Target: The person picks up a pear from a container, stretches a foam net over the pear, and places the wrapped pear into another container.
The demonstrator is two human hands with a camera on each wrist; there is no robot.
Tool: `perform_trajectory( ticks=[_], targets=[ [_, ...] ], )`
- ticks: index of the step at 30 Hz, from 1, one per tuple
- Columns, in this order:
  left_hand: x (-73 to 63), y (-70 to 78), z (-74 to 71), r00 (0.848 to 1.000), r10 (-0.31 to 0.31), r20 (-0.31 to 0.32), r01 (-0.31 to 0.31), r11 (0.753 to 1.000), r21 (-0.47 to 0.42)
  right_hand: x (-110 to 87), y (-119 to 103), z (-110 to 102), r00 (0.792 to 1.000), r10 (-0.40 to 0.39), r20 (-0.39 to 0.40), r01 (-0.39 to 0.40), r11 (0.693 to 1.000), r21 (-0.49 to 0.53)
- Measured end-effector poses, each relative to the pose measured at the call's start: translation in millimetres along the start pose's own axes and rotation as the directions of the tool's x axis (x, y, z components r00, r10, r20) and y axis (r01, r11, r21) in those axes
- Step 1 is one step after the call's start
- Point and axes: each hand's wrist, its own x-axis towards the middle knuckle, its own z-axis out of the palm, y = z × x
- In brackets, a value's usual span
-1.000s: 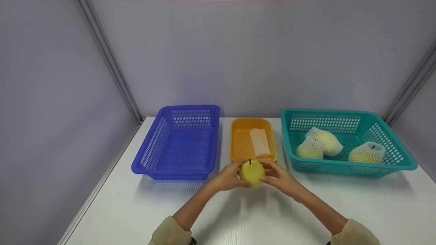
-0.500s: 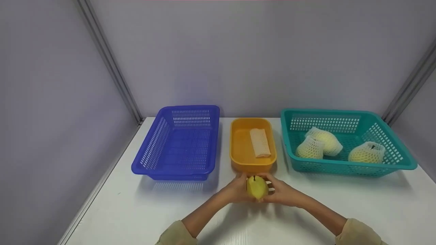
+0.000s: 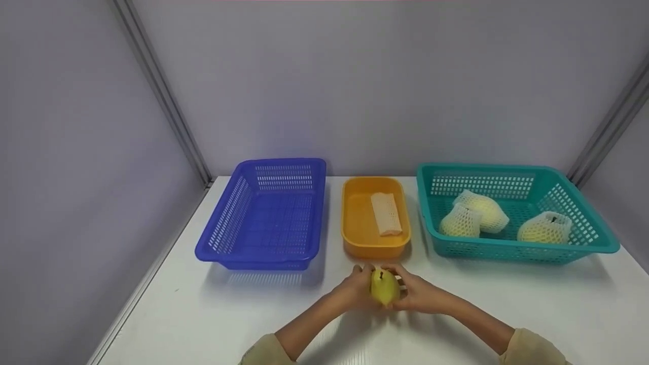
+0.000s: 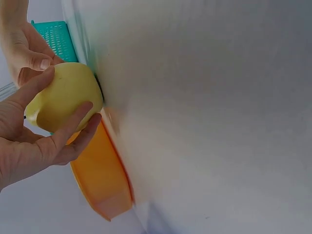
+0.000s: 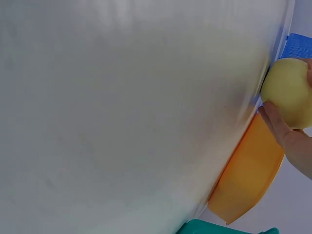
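Note:
A bare yellow-green pear (image 3: 385, 288) is held between both hands just in front of the orange box (image 3: 376, 251). In the head view its dark stem points up and toward the box. My left hand (image 3: 356, 290) curls round the pear's left side; the left wrist view shows thumb and fingers of that hand (image 4: 36, 146) spread about the fruit. From the other side my right hand (image 3: 420, 295) grips it with bent fingers and thumb. In the right wrist view the pear (image 5: 287, 92) sits close to the table surface; whether it touches is hard to tell.
A flattened foam net sleeve (image 3: 386, 214) lies in the orange box. To the left stands a blue basket (image 3: 256, 257). On the right, a teal basket (image 3: 507, 247) holds three net-wrapped pears (image 3: 545, 230). Grey walls (image 3: 375, 86) close off the white table's back and sides.
Both hands have drawn the pear back from the orange box's front edge, toward the person and slightly right. The pear has turned a little in their hold. Baskets and box stay put.

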Motion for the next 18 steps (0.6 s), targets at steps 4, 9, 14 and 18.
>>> perform_trajectory(
  ticks=[4,9,14,18],
  targets=[
    [-1.2,-1.1,3.1,1.0,0.0,-0.013,0.0,1.0,-0.015,-1.6,-2,1,1.0,0.019,0.015,-0.019,1.0,0.015],
    [-2.7,-1.7,1.5,1.0,-0.008,0.01,0.008,1.0,-0.029,-1.6,-3,0,1.0,0.014,0.015,-0.014,1.0,-0.002],
    [-8.3,-5.8,-7.6,0.997,-0.023,0.074,0.033,0.991,-0.131,-2.8,-3,-5,0.999,0.0,0.044,0.001,1.0,-0.016],
    [-10.3,-11.9,-18.1,0.989,-0.094,0.115,0.138,0.869,-0.475,-8.0,-8,-18,0.998,-0.003,0.056,0.005,0.999,-0.044]
  ],
)
